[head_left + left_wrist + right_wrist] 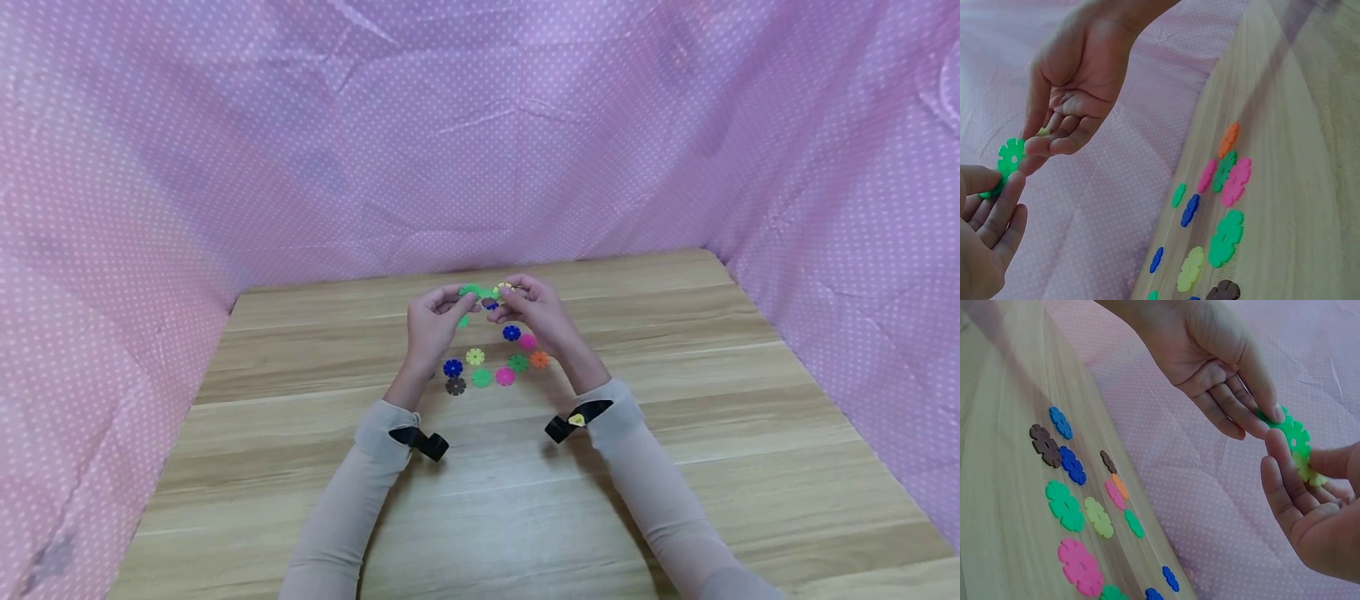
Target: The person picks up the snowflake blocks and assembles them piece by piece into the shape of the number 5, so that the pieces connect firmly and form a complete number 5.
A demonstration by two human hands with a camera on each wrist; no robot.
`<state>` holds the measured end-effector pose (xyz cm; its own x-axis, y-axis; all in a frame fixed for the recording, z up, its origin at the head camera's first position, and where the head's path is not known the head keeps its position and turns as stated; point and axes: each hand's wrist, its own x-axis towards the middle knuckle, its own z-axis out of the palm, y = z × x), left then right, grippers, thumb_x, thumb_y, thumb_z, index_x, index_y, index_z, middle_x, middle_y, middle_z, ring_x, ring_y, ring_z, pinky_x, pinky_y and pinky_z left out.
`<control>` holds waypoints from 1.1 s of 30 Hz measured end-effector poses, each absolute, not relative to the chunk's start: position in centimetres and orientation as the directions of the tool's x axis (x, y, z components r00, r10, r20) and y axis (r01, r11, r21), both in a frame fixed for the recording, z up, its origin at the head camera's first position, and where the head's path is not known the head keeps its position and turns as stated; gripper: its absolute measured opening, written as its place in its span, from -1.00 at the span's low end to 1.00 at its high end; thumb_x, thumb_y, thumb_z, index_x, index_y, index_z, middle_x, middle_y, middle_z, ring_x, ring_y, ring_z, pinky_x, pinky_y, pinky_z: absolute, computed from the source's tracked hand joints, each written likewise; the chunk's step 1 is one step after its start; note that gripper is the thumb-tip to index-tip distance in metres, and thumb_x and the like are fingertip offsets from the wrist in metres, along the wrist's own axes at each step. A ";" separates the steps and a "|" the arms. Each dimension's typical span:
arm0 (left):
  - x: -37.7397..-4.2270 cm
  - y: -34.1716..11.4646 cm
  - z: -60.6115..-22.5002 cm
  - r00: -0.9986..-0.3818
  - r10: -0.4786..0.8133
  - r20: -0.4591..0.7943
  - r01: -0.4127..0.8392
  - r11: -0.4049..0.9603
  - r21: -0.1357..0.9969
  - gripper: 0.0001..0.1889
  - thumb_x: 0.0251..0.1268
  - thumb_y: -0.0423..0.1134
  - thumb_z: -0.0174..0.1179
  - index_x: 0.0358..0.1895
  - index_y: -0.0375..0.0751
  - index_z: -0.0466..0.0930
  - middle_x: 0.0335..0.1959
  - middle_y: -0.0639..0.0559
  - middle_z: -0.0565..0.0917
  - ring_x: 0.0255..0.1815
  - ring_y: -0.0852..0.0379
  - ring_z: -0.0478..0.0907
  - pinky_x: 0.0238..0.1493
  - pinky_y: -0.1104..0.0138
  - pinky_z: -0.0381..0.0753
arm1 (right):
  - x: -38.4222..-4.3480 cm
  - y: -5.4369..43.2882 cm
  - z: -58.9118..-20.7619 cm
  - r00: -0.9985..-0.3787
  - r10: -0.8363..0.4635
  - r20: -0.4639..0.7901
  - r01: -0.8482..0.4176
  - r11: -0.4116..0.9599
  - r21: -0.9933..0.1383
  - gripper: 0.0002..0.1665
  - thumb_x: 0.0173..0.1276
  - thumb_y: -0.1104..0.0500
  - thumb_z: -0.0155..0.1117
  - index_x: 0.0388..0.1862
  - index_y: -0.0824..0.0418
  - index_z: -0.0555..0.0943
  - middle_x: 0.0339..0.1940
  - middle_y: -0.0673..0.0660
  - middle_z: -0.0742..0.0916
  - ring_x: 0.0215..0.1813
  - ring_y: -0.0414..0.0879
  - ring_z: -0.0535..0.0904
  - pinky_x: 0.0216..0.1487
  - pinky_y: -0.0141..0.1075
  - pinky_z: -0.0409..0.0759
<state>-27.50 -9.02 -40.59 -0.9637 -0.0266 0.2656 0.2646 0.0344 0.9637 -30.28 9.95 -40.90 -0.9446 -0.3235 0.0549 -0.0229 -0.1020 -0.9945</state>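
Pinching green notched pieces (1298, 432) between thumb and fingers, the left hand (431, 323) faces the right hand (546, 315), whose thumb and fingertips grip a yellow piece (1301, 461) at the green edge; between both hands they sit raised, with loose discs (506, 377) lying on the wooden table (487, 500).

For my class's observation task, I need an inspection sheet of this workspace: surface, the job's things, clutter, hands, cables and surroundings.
Surface: wood-grain tabletop.
Job's things: loose flower-shaped discs in several colours lie on the tabletop; a green disc and a yellow disc are held above it.
Clutter: nothing seen besides the discs.
Hands: left hand pinches the green disc; right hand pinches the yellow disc.
Cables: nothing seen.
Surroundings: pink dotted cloth behind and on both sides.
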 end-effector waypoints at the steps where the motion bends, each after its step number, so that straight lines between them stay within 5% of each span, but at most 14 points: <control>1: -27.8 -9.1 -40.9 -0.965 -0.029 0.261 0.260 0.029 0.965 -0.78 0.38 -0.39 0.31 -0.02 -0.49 0.68 -0.20 -0.44 0.75 -0.38 0.27 0.74 -0.55 0.59 0.48 | -30.3 10.0 -40.9 -0.941 -0.332 0.061 -0.030 -0.097 -0.995 -0.74 0.60 0.23 0.12 0.10 0.40 0.52 -0.29 0.06 0.84 -0.31 -0.19 0.78 -0.07 -0.31 0.76; 5: -28.5 -9.4 -41.7 -0.972 -0.024 0.235 0.234 0.019 0.972 -0.77 0.37 -0.33 0.33 -0.01 -0.41 0.71 -0.22 -0.30 0.80 -0.31 0.20 0.78 -0.62 0.58 0.43 | -30.2 10.1 -40.9 -0.932 -0.354 0.076 -0.058 -0.060 -0.997 -0.56 0.53 0.25 0.23 0.28 0.47 0.51 -0.15 0.29 0.82 -0.27 -0.19 0.78 0.00 -0.28 0.76; 11: -28.6 -9.6 -41.8 -0.978 0.018 0.207 0.207 -0.015 0.978 -0.72 0.35 -0.28 0.36 0.01 -0.38 0.71 -0.25 -0.11 0.83 -0.13 -0.16 0.79 -0.17 0.48 0.73 | -30.2 10.2 -40.8 -0.935 -0.344 0.084 -0.083 -0.016 -0.996 -0.57 0.49 0.24 0.29 0.25 0.42 0.57 -0.14 0.26 0.79 -0.21 -0.17 0.76 0.07 -0.20 0.75; 20: -28.3 -9.6 -41.6 -0.989 0.077 0.123 0.116 -0.083 0.990 -0.79 0.33 -0.31 0.38 -0.07 -0.34 0.66 -0.39 0.17 0.80 -0.33 0.23 0.79 0.03 0.30 0.75 | -30.0 10.7 -40.5 -0.948 -0.317 0.044 -0.058 0.035 -0.998 -0.58 0.41 0.25 0.38 0.14 0.48 0.61 -0.25 -0.08 0.80 -0.15 -0.16 0.73 0.09 -0.23 0.71; 33: -28.2 -9.5 -41.5 -0.990 0.125 0.068 0.062 -0.052 0.997 -0.86 0.34 -0.32 0.36 -0.14 -0.31 0.68 -0.41 0.14 0.80 -0.34 0.20 0.79 0.07 0.32 0.74 | -30.1 10.7 -40.5 -0.952 -0.302 0.050 -0.054 0.005 -0.999 -0.67 0.32 0.41 0.40 0.01 0.60 0.63 -0.39 -0.10 0.83 -0.28 -0.19 0.76 -0.11 -0.35 0.72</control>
<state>-28.21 -9.53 -41.46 -0.9898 0.1248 0.0681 0.0620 -0.0519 0.9967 -30.14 10.73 -40.48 -0.9521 -0.3018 0.0498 -0.0538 0.0050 -0.9985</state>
